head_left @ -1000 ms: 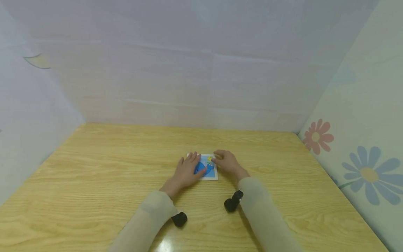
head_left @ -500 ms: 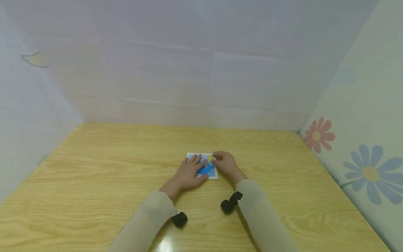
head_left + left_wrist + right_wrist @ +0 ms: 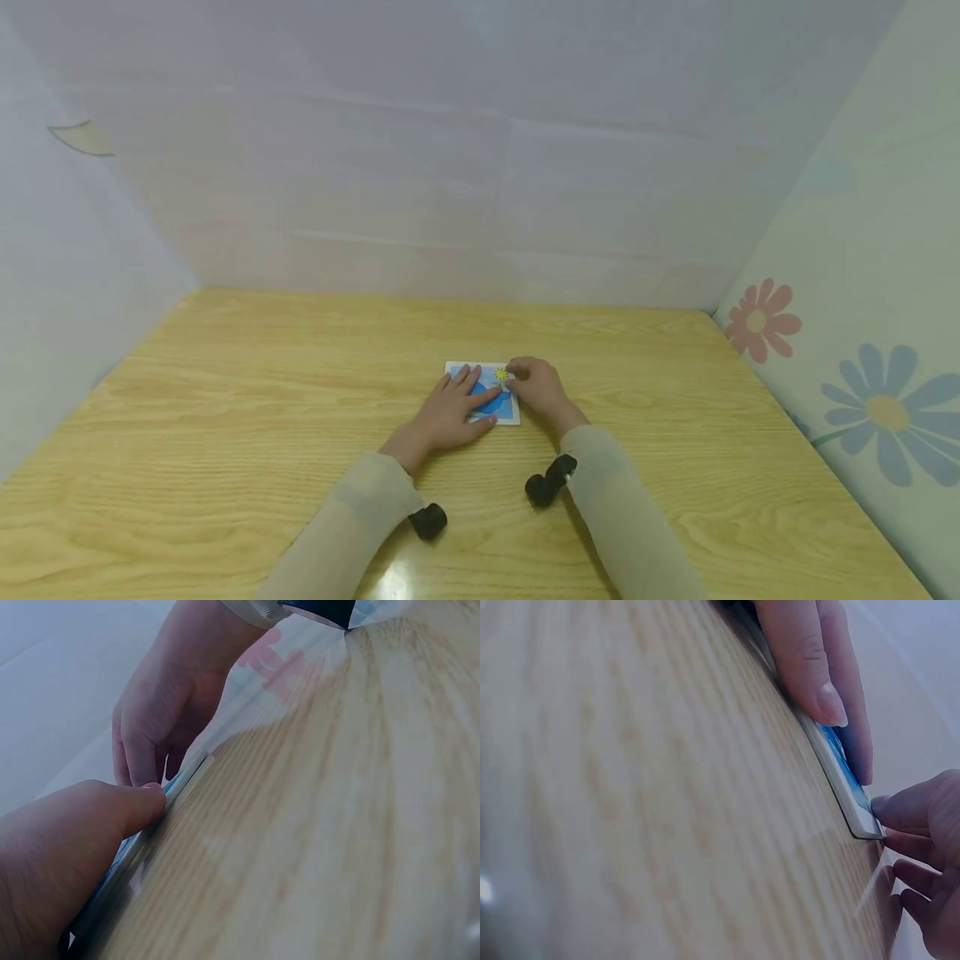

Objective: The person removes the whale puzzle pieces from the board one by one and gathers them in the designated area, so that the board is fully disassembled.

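A small flat picture board [image 3: 492,407] with a white border, a blue whale and a yellow flower [image 3: 501,374] lies on the wooden table. My left hand [image 3: 447,415] rests on its left part with fingers spread and straight, covering much of the whale. In the right wrist view, the left thumb and a finger lie along the board [image 3: 844,780]. My right hand [image 3: 542,390] has its fingers curled at the board's right edge. Its thumb is on the top face near the corner and the forefinger at the side, pinching the edge.
The wood-grained table [image 3: 300,367] reaches to a pale cloth wall [image 3: 390,192] behind. On the right stands a wall with a printed red flower [image 3: 757,321] and a blue flower [image 3: 885,412]. A black wrist camera [image 3: 429,522] sticks out from the left sleeve [image 3: 345,525].
The left hand has spread its fingers, its forefinger now stretched right across the whale towards the right hand. The right hand stays at the board's right edge, nearly still.
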Action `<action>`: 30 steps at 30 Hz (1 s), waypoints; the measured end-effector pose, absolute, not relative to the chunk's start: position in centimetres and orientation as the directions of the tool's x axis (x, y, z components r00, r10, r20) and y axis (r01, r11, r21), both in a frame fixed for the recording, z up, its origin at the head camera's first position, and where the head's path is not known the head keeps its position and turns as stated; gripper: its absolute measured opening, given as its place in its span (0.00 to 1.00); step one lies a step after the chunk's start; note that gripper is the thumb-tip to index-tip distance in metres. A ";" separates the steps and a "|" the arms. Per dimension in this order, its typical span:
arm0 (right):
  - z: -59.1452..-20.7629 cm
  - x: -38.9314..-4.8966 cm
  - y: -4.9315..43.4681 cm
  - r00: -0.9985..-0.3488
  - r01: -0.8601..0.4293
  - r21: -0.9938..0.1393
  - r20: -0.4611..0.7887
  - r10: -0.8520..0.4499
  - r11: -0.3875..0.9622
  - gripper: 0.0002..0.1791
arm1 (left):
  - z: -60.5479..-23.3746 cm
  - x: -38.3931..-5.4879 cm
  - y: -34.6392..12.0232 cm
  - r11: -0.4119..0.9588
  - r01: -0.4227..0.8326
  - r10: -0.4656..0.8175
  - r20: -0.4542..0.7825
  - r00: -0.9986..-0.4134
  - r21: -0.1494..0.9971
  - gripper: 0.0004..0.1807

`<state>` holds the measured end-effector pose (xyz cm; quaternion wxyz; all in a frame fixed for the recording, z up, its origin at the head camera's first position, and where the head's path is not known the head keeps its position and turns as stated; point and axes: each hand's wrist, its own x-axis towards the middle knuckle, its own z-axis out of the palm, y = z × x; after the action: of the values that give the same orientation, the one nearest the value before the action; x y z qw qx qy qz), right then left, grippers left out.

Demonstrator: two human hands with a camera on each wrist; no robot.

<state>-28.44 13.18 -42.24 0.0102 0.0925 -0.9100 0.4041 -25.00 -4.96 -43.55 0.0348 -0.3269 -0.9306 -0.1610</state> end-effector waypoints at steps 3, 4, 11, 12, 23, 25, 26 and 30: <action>-42.3 -28.6 13.1 -0.980 -0.194 -0.719 0.107 -0.169 0.667 0.13 | -43.6 -25.0 -5.0 0.738 0.617 0.596 0.166 -0.786 0.273 0.28; -42.2 -28.6 13.0 -0.979 -0.198 -0.718 0.111 -0.172 0.667 0.13 | -43.6 -25.0 -5.0 0.738 0.617 0.596 0.164 -0.786 0.273 0.28; -41.6 -28.5 12.7 -0.978 -0.194 -0.704 0.088 -0.188 0.683 0.13 | -43.7 -25.1 -5.0 0.741 0.612 0.594 0.155 -0.789 0.275 0.28; -41.5 -28.5 12.7 -0.978 -0.191 -0.702 0.079 -0.191 0.686 0.13 | -43.7 -25.1 -5.0 0.743 0.612 0.594 0.154 -0.789 0.272 0.28; -41.8 -28.6 12.7 -0.976 -0.210 -0.694 0.105 -0.193 0.689 0.11 | -43.7 -24.9 -5.0 0.742 0.612 0.601 0.135 -0.788 0.273 0.28; -42.0 -28.6 12.8 -0.978 -0.205 -0.701 0.111 -0.179 0.683 0.10 | -43.6 -24.9 -4.9 0.735 0.615 0.603 0.139 -0.786 0.286 0.28; -42.0 -28.6 12.8 -0.979 -0.198 -0.712 0.113 -0.168 0.674 0.10 | -43.5 -24.8 -4.9 0.734 0.614 0.602 0.139 -0.786 0.290 0.28; -42.1 -28.7 12.7 -0.987 -0.162 -0.749 0.118 -0.111 0.643 0.09 | -43.4 -24.8 -4.9 0.739 0.607 0.598 0.132 -0.791 0.291 0.29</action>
<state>-28.66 12.75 -42.09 0.0303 0.0752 -0.9058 0.4158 -24.78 -4.89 -43.44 0.0149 -0.3231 -0.9324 -0.1612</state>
